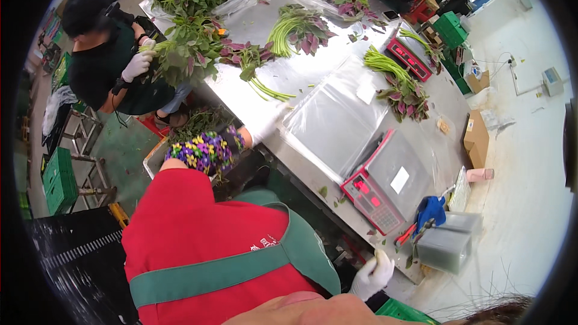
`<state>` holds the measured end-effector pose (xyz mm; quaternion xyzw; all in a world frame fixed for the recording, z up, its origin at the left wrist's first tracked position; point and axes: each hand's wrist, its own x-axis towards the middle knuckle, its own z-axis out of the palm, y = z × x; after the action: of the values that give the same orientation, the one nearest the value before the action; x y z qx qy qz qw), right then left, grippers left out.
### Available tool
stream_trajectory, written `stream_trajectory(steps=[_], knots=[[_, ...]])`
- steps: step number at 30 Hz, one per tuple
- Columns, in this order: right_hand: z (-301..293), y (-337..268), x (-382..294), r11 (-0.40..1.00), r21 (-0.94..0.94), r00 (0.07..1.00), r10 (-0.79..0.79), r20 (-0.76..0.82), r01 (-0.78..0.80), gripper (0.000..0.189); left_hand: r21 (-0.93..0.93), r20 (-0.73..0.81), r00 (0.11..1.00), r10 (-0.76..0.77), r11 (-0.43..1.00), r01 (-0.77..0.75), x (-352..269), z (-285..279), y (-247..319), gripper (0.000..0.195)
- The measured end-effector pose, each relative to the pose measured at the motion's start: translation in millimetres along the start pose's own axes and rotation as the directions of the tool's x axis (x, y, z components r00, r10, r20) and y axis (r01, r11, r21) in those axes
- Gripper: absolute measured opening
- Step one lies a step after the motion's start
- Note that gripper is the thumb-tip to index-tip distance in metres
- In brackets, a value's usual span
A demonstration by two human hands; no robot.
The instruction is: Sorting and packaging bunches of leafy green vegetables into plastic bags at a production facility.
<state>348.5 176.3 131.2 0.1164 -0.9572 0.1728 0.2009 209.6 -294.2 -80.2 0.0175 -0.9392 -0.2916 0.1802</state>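
Observation:
My left hand (267,127), in a white glove, reaches over the table edge to the near left corner of a stack of clear plastic bags (336,124). Blur and glare hide its fingertips, so whether they grip anything is unclear. Amaranth stems (271,91) lie just beyond it. Down at the table's near right edge is my gloved right hand (374,275), fingers loosely bent and slightly apart, with nothing visible in it. A red digital scale (397,183) stands between the bags and the right hand, its pan bare except for a white label.
Across the metal table (244,13) lie amaranth bunches (300,31), one (399,81) beside a second scale (408,58). A co-worker (113,58) holds greens at left. Clear plastic containers (445,246), a blue cloth (430,212) and a cardboard box (476,140) line the right side.

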Motion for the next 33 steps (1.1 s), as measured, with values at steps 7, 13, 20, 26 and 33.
stream_trajectory(steps=[7,13,20,26,33], knots=[[67.2,-50.8,97.5,0.985,0.085,0.969,-0.161,0.188,0.148,0.026,0.436,0.336,0.941,0.044,0.878,-0.196,74.2,-41.6,-97.8,0.053],[92.3,-59.2,122.7,0.972,0.166,0.947,-0.205,0.245,0.167,0.026,0.453,0.459,0.884,0.085,0.834,-0.315,80.6,-54.5,-100.8,0.029],[111.6,-50.3,148.0,0.93,0.295,0.91,-0.304,0.282,0.219,0.023,0.376,0.343,0.935,-0.088,0.925,-0.051,61.8,-61.5,-92.4,0.029],[118.9,-30.5,156.3,0.899,0.391,0.912,-0.314,0.263,0.197,0.019,-0.59,0.286,0.845,-0.452,0.612,0.527,85.5,-132.2,-2.7,0.021],[145.2,-85.7,203.7,0.574,0.817,0.906,-0.312,0.287,-0.062,0.038,-0.908,0.37,0.89,-0.264,0.097,0.407,79.6,-100.6,161.5,0.029]])
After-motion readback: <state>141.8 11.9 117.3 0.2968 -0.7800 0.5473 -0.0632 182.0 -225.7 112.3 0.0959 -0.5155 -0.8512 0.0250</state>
